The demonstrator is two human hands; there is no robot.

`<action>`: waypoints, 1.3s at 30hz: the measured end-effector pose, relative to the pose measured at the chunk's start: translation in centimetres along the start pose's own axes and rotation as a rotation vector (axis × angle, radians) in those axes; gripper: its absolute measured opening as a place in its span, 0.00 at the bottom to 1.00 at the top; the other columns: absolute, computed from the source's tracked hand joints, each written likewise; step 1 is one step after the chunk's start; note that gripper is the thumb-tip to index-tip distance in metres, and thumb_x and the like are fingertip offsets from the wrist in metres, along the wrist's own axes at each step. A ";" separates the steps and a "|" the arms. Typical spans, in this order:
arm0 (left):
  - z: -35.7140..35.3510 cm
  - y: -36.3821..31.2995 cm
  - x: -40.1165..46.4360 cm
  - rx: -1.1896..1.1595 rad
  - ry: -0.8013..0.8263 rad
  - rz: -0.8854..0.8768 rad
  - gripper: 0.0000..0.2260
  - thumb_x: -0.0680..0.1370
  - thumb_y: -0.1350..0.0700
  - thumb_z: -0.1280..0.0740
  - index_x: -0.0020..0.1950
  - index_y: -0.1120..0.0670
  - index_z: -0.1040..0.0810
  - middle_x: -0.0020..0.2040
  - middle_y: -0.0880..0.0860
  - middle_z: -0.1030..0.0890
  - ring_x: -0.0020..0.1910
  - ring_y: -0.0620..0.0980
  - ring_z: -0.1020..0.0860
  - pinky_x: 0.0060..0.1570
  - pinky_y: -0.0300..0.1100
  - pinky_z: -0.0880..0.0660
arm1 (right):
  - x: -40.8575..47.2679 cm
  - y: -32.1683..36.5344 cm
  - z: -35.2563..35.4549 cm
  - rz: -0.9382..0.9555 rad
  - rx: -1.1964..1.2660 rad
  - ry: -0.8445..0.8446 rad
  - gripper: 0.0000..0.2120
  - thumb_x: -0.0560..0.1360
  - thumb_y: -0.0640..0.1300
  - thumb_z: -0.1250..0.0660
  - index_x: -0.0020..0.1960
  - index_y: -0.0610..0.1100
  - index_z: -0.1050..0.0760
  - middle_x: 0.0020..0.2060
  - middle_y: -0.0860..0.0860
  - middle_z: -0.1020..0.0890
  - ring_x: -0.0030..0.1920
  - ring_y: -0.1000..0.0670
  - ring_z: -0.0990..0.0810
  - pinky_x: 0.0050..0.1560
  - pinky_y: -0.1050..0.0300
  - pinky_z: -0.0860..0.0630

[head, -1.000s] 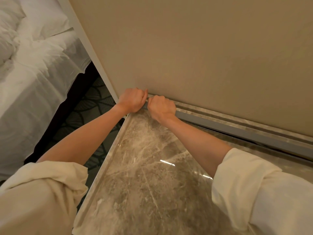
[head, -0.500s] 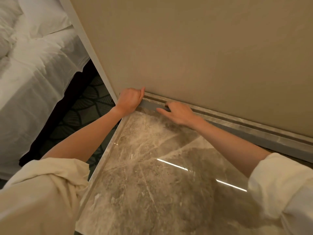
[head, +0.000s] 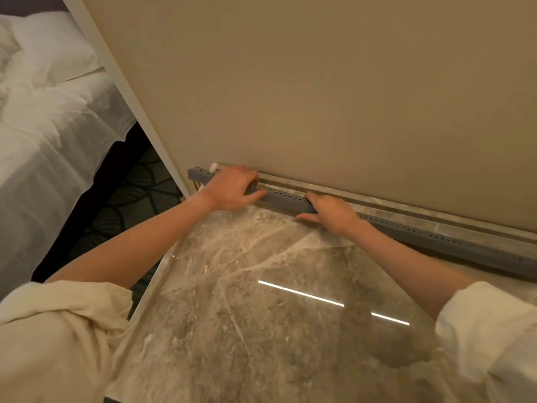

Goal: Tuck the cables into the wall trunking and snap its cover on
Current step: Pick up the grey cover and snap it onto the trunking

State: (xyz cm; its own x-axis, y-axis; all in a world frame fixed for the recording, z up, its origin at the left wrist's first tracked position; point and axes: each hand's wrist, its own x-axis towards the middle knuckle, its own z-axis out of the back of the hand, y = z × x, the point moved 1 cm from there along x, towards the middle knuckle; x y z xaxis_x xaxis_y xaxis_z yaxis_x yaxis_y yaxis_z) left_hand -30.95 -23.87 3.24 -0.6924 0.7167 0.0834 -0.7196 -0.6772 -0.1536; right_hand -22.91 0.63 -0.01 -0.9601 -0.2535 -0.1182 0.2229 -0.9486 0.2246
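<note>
A long grey trunking (head: 284, 197) with a row of small holes runs along the foot of the beige wall (head: 319, 97), at the back of the marble top. Its left end sticks out past the wall's corner. My left hand (head: 231, 187) curls over the trunking near that left end. My right hand (head: 331, 212) grips the trunking a hand's width further right, fingers over its top and thumb at its front. A sliver of yellow and white shows under the left end; I see no cables clearly.
A glossy marble top (head: 261, 315) lies under my arms, with a marble upstand (head: 406, 216) behind the trunking. To the left, lower down, are a bed with white sheets (head: 49, 135) and dark patterned carpet (head: 136, 199).
Both hands have shifted from a close pair at the corner to a wider spread along the trunking. The trunking now shows its holed face and its left end juts past the corner.
</note>
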 end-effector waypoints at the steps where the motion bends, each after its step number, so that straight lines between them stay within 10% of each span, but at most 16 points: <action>1: -0.1 -0.9 0.2 0.009 0.046 -0.029 0.16 0.75 0.42 0.38 0.46 0.55 0.25 0.41 0.54 0.20 0.40 0.53 0.24 0.42 0.47 0.26 | 0.0 0.0 0.0 -0.008 -0.024 -0.018 0.23 0.73 0.63 0.37 0.52 0.43 0.32 0.42 0.44 0.19 0.39 0.42 0.21 0.35 0.54 0.30; 6: -1.2 -4.4 2.0 -0.046 0.165 -0.032 0.17 0.73 0.50 0.32 0.57 0.57 0.26 0.54 0.55 0.19 0.53 0.55 0.22 0.51 0.50 0.25 | -0.1 0.4 -0.1 -0.045 -0.110 -0.088 0.23 0.73 0.61 0.37 0.53 0.42 0.31 0.43 0.41 0.18 0.43 0.39 0.19 0.36 0.52 0.32; 21: -1.3 -5.1 2.2 -0.080 0.131 0.166 0.11 0.71 0.56 0.29 0.49 0.58 0.25 0.50 0.58 0.20 0.49 0.59 0.22 0.44 0.50 0.26 | -9.1 -9.1 0.9 -0.073 -0.174 -0.158 0.24 0.72 0.66 0.39 0.49 0.44 0.31 0.44 0.45 0.19 0.40 0.44 0.21 0.35 0.57 0.33; 30: -2.3 -7.3 2.5 0.052 0.136 0.207 0.13 0.73 0.57 0.31 0.55 0.59 0.27 0.53 0.60 0.20 0.52 0.60 0.23 0.50 0.52 0.26 | -13.6 -13.2 2.7 -0.177 -0.025 -0.006 0.19 0.76 0.53 0.36 0.58 0.40 0.28 0.55 0.43 0.22 0.55 0.43 0.24 0.54 0.49 0.25; 39: -4.1 -18.0 6.7 -0.110 0.120 -0.060 0.12 0.76 0.55 0.34 0.56 0.58 0.26 0.54 0.57 0.20 0.54 0.57 0.24 0.52 0.52 0.26 | -14.9 -13.5 4.2 -0.159 0.044 -0.104 0.13 0.74 0.52 0.33 0.51 0.43 0.26 0.50 0.46 0.20 0.49 0.44 0.22 0.41 0.56 0.31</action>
State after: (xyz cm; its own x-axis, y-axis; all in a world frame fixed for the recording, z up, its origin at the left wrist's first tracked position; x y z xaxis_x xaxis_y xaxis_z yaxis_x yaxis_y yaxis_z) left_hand -22.42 -6.24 2.56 -0.6324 0.7743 -0.0215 -0.7444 -0.6152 -0.2595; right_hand -12.28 17.97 2.78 -0.9954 -0.0784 -0.0558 0.0618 -0.9655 0.2530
